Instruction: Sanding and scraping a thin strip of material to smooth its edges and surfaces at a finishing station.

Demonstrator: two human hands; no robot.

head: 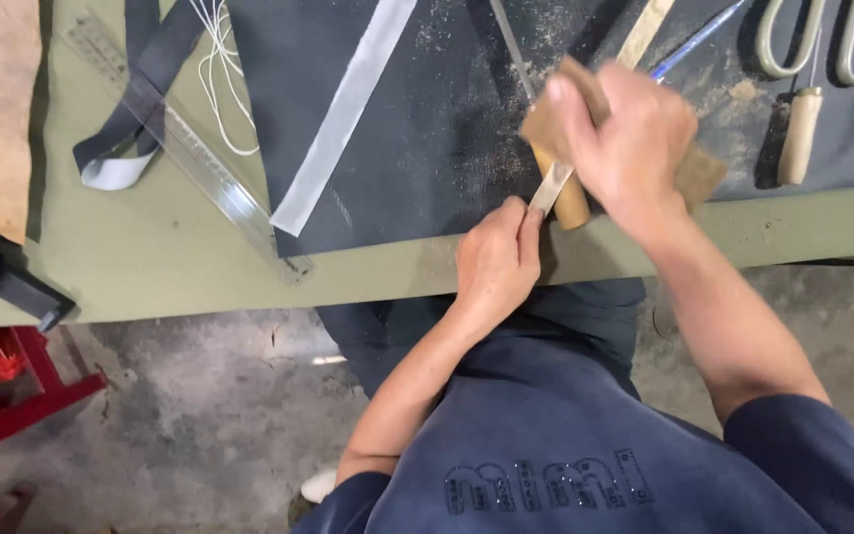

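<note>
My left hand (498, 259) grips the near end of a thin pale wooden strip (550, 188) at the table's front edge. The strip runs up and away to the far right (646, 28). My right hand (625, 138) is shut on a brown piece of sandpaper (701, 176) wrapped over the strip's middle. A wooden handle (572, 201) lies under the strip, beside my left thumb. Sawdust is scattered on the dark mat (427, 129) around the work.
A clear ruler (185, 148) and white cord (219, 69) lie on the olive table (150, 257) at left, with a grey strap (116, 148) and a light tape strip (343, 109). Scissors (827, 40), an awl with wooden handle (801, 133) and a blue pen (694, 40) are far right.
</note>
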